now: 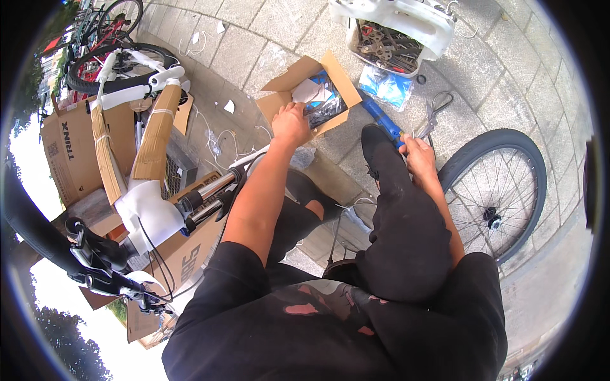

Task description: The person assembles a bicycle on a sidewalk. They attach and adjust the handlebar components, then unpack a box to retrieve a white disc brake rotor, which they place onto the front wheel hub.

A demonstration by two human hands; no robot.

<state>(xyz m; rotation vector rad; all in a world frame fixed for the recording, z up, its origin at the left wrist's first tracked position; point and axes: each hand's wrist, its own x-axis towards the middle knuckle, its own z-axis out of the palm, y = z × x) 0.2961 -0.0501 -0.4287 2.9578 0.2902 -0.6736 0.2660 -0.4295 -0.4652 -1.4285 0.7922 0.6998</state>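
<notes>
At far left a bike (213, 188) leans on its side, its tubes wrapped in cardboard and white foam, with a large carton (57, 155) behind it and scraps of paper (229, 106) lying on the paving beyond. Right of these, the left hand (292, 124) bends over the near-left rim of a small open box (291, 74); its fingertips are hidden, so I cannot tell whether they grasp anything. The box stands on the paving ahead of the person, holding papers (311, 91) and blue and black plastic. Just beyond its right side lie a blue packet (389, 89) and a white bin (438, 30) of metal tools. A blue tool (379, 115) slants from beside the box to the right hand (418, 155), whose fingers curl at its near end; whether they grip it, I cannot tell. Scissors (438, 103) are just beyond that hand, and a wheel (492, 218) lies at right.
</notes>
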